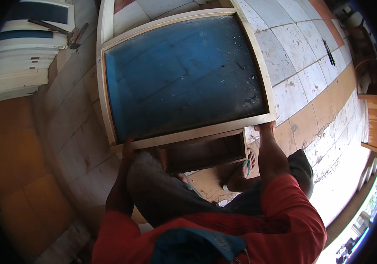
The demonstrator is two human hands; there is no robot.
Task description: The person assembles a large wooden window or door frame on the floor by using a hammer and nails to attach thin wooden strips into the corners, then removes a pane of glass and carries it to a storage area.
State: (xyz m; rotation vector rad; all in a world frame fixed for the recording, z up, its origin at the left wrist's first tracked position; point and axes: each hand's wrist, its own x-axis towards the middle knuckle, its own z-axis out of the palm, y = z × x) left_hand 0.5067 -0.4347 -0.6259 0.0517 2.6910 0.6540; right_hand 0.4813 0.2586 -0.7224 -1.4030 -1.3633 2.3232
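In front of me lies a cream-painted wooden window frame (pixel 197 134) with a dark blue glass pane (pixel 184 75), dusty and flecked with white bits. My left hand (pixel 129 148) is closed on its near left corner, fingers partly hidden by the frame. At the near right corner my right hand (pixel 266 126) grips the same rail, thumb and fingers mostly beneath it. Under the near edge stands an open brown wooden box (pixel 203 154), between my knees. Another pale frame (pixel 106 22) shows behind the far side.
Several white frames (pixel 17 57) with blue panes are stacked at the far left, a hammer-like tool (pixel 52 26) on top. A thin black object (pixel 329 53) lies on the tiles at right. Wooden furniture (pixel 374 123) stands at the right edge. My sandalled foot (pixel 249 163) is near the box.
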